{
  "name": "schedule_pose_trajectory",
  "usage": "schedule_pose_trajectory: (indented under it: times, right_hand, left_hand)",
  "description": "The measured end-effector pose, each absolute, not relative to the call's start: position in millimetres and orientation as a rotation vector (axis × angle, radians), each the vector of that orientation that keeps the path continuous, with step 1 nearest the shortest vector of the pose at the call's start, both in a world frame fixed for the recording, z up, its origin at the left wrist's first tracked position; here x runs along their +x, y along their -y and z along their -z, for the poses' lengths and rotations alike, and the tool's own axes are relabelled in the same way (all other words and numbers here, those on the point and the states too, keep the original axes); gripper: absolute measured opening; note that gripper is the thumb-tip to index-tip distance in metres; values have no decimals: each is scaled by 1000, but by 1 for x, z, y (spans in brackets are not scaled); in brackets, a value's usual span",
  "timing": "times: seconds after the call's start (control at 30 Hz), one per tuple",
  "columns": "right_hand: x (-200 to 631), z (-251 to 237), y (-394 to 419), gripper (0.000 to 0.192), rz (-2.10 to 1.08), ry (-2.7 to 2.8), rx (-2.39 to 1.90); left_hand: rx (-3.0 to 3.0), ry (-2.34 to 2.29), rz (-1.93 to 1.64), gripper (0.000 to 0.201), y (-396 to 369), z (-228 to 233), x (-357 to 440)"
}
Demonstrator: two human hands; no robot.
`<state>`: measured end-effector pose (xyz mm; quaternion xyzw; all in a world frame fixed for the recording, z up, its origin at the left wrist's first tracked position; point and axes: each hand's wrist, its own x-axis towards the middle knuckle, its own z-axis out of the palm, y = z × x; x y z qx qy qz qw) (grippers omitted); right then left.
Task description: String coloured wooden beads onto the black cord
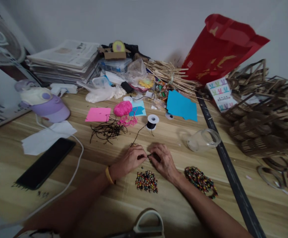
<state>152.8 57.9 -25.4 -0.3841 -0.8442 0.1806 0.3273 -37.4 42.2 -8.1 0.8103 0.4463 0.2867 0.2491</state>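
My left hand [133,159], with a yellow band at the wrist, is closed in a pinch on a thin black cord [137,135] that runs to a white spool [152,121]. Facing it, my right hand [164,162] is also pinched shut, its fingertips almost touching the left ones. Something small and dark sits between the fingertips; whether it is a bead or cord I cannot tell. Just below lies a patch of loose multicoloured wooden beads [146,181], with a single bead [142,167] apart from it. Strung beads [200,181] lie coiled beside my right forearm.
Scissors [148,224] lie at the near edge. A glass jar [203,140] lies to the right, near dark woven baskets [263,129]. Black cord pieces [106,129], pink yarn [123,108] and blue paper [182,105] are behind the hands. A phone [46,163] and white cable [77,165] lie left.
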Motion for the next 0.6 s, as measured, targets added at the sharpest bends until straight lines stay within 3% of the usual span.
schedule_pose_trajectory:
  times: [0.27, 0.6]
  right_hand:
    - [153, 23, -60, 9, -548, 2212, -1023]
    - [174, 9, -75, 22, -637, 2060, -1153]
  left_hand:
    - [2301, -1312, -744, 13, -43, 14, -35]
    - [2264, -1335, -760, 16, -44, 10, -37]
